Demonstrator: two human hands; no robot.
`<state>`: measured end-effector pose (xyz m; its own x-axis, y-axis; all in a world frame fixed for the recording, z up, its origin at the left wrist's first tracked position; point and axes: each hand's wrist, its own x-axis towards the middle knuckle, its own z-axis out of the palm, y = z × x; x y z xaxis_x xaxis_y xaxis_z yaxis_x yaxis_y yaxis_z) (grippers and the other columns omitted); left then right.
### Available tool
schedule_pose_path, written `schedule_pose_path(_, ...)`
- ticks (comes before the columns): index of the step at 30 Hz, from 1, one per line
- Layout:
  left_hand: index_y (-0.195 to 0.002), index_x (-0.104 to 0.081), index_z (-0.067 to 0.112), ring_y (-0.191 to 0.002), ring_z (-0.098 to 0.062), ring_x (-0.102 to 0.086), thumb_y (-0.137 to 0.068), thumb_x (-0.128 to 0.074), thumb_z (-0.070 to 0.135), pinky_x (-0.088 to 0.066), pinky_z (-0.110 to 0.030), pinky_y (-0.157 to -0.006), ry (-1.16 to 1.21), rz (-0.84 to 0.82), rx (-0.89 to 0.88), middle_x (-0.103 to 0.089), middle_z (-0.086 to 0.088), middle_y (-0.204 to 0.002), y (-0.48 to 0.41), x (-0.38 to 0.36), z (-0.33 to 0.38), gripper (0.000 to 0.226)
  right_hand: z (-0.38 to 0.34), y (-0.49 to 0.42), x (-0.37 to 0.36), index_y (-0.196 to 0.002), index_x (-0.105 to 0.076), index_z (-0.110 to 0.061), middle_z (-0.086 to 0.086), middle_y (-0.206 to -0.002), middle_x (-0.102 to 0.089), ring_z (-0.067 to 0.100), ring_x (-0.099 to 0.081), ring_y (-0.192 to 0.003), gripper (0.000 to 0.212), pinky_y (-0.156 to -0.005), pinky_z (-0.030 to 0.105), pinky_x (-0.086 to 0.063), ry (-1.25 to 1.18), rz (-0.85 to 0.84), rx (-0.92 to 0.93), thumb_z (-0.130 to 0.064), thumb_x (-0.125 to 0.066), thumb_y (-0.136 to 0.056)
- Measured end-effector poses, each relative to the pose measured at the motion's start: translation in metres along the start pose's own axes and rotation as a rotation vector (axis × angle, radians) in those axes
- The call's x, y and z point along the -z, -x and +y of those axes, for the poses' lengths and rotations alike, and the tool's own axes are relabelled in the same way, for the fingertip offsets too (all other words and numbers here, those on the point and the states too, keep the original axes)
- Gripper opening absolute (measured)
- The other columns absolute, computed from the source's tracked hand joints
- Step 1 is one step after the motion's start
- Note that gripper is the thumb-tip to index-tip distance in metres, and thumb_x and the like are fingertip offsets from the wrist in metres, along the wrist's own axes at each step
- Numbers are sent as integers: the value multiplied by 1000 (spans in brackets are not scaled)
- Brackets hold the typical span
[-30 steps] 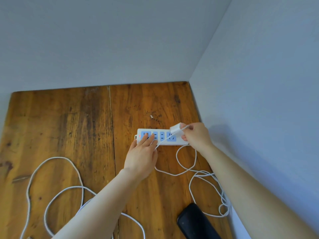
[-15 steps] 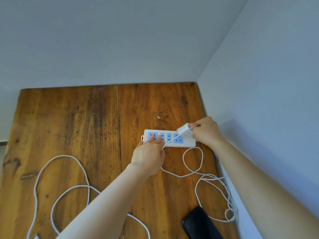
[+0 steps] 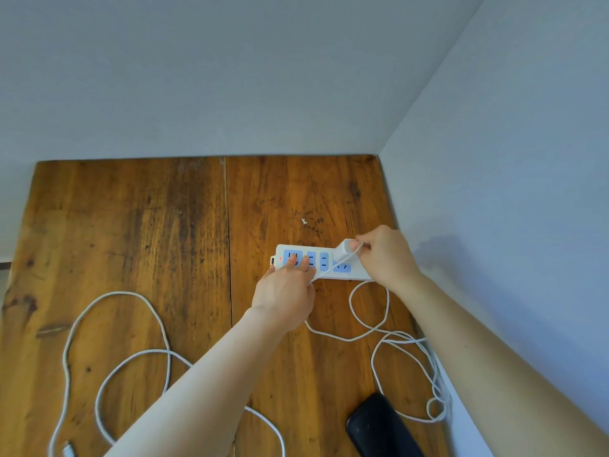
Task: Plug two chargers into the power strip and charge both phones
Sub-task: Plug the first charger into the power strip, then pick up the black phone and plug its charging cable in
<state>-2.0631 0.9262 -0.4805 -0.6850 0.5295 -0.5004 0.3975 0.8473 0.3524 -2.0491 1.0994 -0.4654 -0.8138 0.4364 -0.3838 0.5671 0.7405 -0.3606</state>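
Over strip [image 3: 357, 275], right hand [image 3: 387, 255] apparently pinches charger [image 3: 343, 249].

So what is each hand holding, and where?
Right hand pinches the white charger by its back end. Left hand presses the power strip, gripping nothing.

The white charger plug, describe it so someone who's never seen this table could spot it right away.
Start at the wooden table pushed into the wall corner, then find the white power strip with blue sockets near its right edge. The charger plug is the small white cube over the strip's right end, pinched by the right hand. Unlike the loose cables around it, it is blocky, with a thin white cord trailing from it.
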Motion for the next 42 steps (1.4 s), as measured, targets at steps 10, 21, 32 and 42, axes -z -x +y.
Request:
schedule_pose_path(10, -149, -22, 27, -143, -24, -20, -100, -34, 26, -38, -37, -104, -13, 13, 6, -19, 2, -158, 0, -3, 1, 51, 3, 1, -3, -110, -67, -11, 11, -102, -71, 7, -51, -53, 41, -45, 15, -35, -79, 24, -29, -42, -65, -84)
schedule_pose_path(21, -150, -20, 27, -145, -21, -15, -100, -33, 25, -34, -38, -108, -40, 6, 30, -15, 4, -159, -1, -7, -3, 52, -11, 9, -18, -110, -66, -8, 11, -99, -70, 12, -57, -63, 41, -45, 16, -37, -75, 34, -66, -38, -68, -82)
schedule_pose_path(32, -151, -15, 28, -140, -23, -29, -96, -38, 28, -45, -40, -98, -4, -68, 24, -8, 1, -160, 3, -11, 1, 59, -4, 26, -29, -104, -60, -8, 8, -92, -67, 14, -57, -68, 33, -46, 21, -40, -67, 181, -64, -37, -62, -87)
schedule_pose_path(42, -151, -4, 11, -146, -22, 4, -88, -49, 19, -5, -35, -119, 262, 470, -86, -1, -9, -160, 77, -67, 32, 78, 75, 96, 3, -106, -71, -19, -4, -92, -68, 6, -59, -77, 22, -74, 24, -43, -366, 172, -95, -23, -64, -85)
